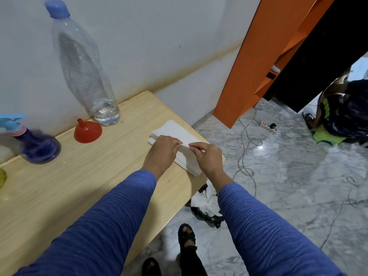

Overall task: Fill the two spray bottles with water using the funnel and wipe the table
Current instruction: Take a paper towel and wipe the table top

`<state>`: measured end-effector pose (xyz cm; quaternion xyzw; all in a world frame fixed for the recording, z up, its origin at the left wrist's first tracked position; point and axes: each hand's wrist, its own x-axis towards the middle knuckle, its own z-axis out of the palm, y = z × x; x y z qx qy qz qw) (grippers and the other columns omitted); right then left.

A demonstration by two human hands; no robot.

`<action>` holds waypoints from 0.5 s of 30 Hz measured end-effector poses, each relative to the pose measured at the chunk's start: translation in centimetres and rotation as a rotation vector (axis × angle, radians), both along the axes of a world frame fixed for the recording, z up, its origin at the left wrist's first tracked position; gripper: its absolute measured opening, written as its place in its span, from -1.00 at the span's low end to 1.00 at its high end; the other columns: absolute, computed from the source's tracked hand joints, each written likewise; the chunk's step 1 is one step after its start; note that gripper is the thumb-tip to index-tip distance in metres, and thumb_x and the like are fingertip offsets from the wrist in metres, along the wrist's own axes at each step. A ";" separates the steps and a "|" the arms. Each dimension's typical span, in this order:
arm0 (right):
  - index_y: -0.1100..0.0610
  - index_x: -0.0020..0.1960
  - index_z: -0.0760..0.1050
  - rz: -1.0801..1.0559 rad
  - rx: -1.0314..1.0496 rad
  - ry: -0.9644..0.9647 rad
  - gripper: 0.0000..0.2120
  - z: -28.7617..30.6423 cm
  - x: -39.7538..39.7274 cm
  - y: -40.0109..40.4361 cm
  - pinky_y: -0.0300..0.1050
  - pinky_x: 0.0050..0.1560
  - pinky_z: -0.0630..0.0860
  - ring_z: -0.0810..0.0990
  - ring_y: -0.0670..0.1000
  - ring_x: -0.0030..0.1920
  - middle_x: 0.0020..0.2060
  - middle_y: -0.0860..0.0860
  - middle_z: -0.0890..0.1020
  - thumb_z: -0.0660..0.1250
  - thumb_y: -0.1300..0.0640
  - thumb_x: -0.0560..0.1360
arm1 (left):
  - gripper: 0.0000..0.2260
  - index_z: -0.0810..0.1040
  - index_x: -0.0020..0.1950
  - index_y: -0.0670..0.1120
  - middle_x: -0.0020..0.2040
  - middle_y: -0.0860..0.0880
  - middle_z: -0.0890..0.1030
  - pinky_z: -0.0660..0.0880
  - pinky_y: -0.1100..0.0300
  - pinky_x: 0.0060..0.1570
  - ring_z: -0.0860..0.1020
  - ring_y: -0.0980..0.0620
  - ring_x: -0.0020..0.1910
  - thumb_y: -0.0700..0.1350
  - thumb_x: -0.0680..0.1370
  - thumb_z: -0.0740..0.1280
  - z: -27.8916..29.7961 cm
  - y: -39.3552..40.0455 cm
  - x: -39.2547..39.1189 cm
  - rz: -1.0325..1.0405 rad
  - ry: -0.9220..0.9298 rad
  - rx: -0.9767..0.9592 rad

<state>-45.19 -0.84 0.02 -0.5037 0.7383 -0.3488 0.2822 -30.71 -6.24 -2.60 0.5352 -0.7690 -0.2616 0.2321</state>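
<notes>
Even, soft indoor light — a glare spot on the marble floor [260, 148]; wide-angle bending and slight blur at edges.

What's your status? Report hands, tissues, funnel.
Both hands pinching top tissue off stack. Funnel upside down, untouched. Nothing blocking.

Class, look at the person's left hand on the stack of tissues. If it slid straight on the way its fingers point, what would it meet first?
The left hand points right, along the tissue stack. It would probably meet the right hand's fingertips first, since they pinch the same sheet almost tip to tip; depth is hard to judge.
</notes>
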 end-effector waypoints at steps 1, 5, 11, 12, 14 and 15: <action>0.14 -0.02 0.67 -0.013 0.001 0.008 -0.88 -0.1 0.0 0.0 -0.41 0.00 0.40 0.63 -0.05 -0.04 -0.06 0.02 0.71 0.38 0.21 0.48 | -0.80 0.62 0.10 -0.03 0.04 0.02 0.62 0.28 0.32 0.01 0.44 0.07 0.14 -0.08 0.58 0.24 -0.1 -0.1 0.2 0.004 0.002 -0.001; 0.16 -0.03 0.66 -0.032 0.004 -0.002 -0.88 0.5 -0.1 0.0 -0.51 -0.10 0.40 0.55 -0.15 -0.15 -0.09 0.03 0.71 0.38 0.24 0.47 | -0.82 0.63 0.05 -0.03 -0.04 0.05 0.63 0.30 0.29 -0.04 0.47 0.05 0.07 -0.11 0.58 0.23 -0.2 -0.4 1.1 0.019 -0.003 -0.005; 0.17 0.01 0.65 0.020 -0.023 -0.043 -0.86 3.9 1.0 -2.0 -0.43 -0.02 0.46 0.55 -0.14 -0.09 -0.05 0.02 0.68 0.37 0.25 0.47 | -0.83 0.63 -0.01 -0.08 -0.09 -0.02 0.62 0.26 0.25 -0.11 0.42 0.03 -0.03 -0.16 0.57 0.23 2.8 -1.6 3.7 0.129 0.048 -0.027; 0.17 0.01 0.65 0.047 -0.032 -0.036 -0.85 4.6 1.5 -2.7 -0.47 -0.05 0.45 0.54 -0.14 -0.09 -0.05 0.02 0.68 0.37 0.26 0.48 | -0.83 0.63 0.00 -0.08 -0.07 -0.03 0.62 0.29 0.23 -0.09 0.44 0.00 -0.01 -0.17 0.57 0.24 3.7 -1.9 4.4 0.150 0.063 -0.046; 0.19 0.02 0.64 0.109 -0.052 -0.016 -0.85 6.1 3.2 -4.4 -0.48 -0.10 0.40 0.54 -0.14 -0.10 -0.04 0.04 0.68 0.36 0.27 0.48 | -0.84 0.63 -0.01 -0.10 -0.07 -0.06 0.63 0.34 0.18 -0.05 0.47 -0.05 0.01 -0.18 0.55 0.25 5.6 -2.6 6.3 0.199 0.101 -0.096; 0.20 0.01 0.64 0.145 -0.063 -0.004 -0.85 6.7 4.2 -5.2 -0.47 -0.09 0.38 0.54 -0.13 -0.10 -0.05 0.05 0.68 0.35 0.28 0.48 | -0.85 0.64 -0.02 -0.11 -0.07 -0.08 0.63 0.34 0.18 -0.02 0.48 -0.06 0.01 -0.18 0.55 0.27 6.6 -2.9 7.5 0.226 0.114 -0.123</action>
